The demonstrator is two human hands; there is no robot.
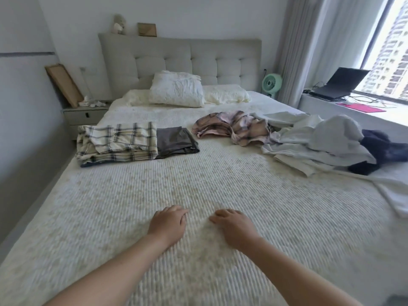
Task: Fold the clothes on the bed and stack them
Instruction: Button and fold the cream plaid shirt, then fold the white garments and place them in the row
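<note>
Both my hands reach out over the cream ribbed bedspread (pixel 132 206) near its front. My left hand (pixel 169 223) and my right hand (pixel 234 224) are side by side, fingers loosely curled, holding nothing. At the left of the bed lies a folded stack: a cream and blue plaid garment (pixel 117 142) with a folded dark grey garment (pixel 175 142) beside it. Unfolded clothes lie at the right: a crumpled pink plaid piece (pixel 234 127), a heap of pale grey-white garments (pixel 318 140) and a dark navy item (pixel 379 151).
Two pillows (pixel 176 91) lean against the grey tufted headboard (pixel 181 60). A nightstand (pixel 85 114) stands at the left, a green fan (pixel 272 81) at the right. On the window sill are a laptop (pixel 340 83) and a pink pad (pixel 362 107).
</note>
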